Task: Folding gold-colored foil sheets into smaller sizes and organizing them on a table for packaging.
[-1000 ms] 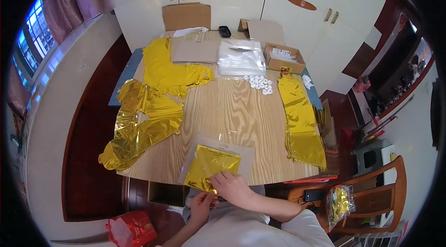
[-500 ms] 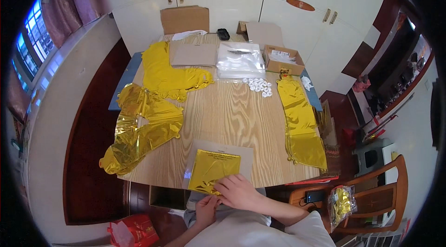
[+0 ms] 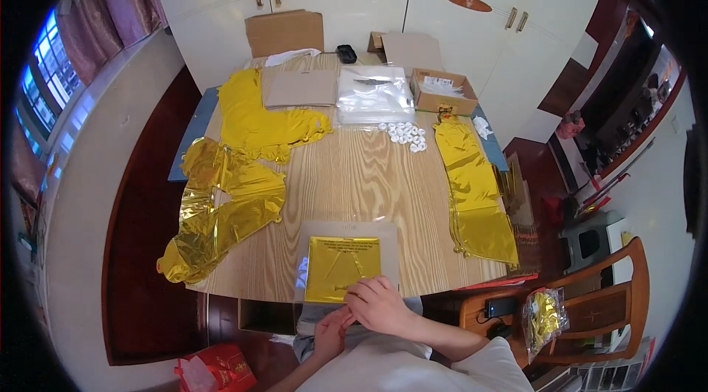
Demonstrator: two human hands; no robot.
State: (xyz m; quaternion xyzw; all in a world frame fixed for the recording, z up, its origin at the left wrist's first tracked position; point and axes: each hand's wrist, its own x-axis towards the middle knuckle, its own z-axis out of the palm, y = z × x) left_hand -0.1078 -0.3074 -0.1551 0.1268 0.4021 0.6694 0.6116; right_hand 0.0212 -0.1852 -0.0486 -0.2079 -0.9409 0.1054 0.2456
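A clear plastic bag (image 3: 301,283) with a sheet of grey card (image 3: 389,259) and a folded gold foil piece (image 3: 343,263) inside lies at the table's near edge. Dark print shows along the top of the foil. My right hand (image 3: 380,307) is at the bag's lower right, its fingers bent and pressed together. My left hand (image 3: 333,331) is just below it, off the table edge, in a pinch. The two hands meet at the fingertips. What lies between the fingers is hidden.
Flat gold foil balloons (image 3: 234,200) spread over the table's left side. Another gold foil stack (image 3: 476,196) lies right. Farther back are grey cards (image 3: 299,88), clear bags (image 3: 376,97), white rings (image 3: 404,134) and an open carton (image 3: 446,92). A wooden chair (image 3: 634,296) stands right.
The bag with the gold foil has turned from a slight tilt to nearly straight. My right hand has drawn off the foil toward the bag's lower edge, and my left hand has risen slightly toward it.
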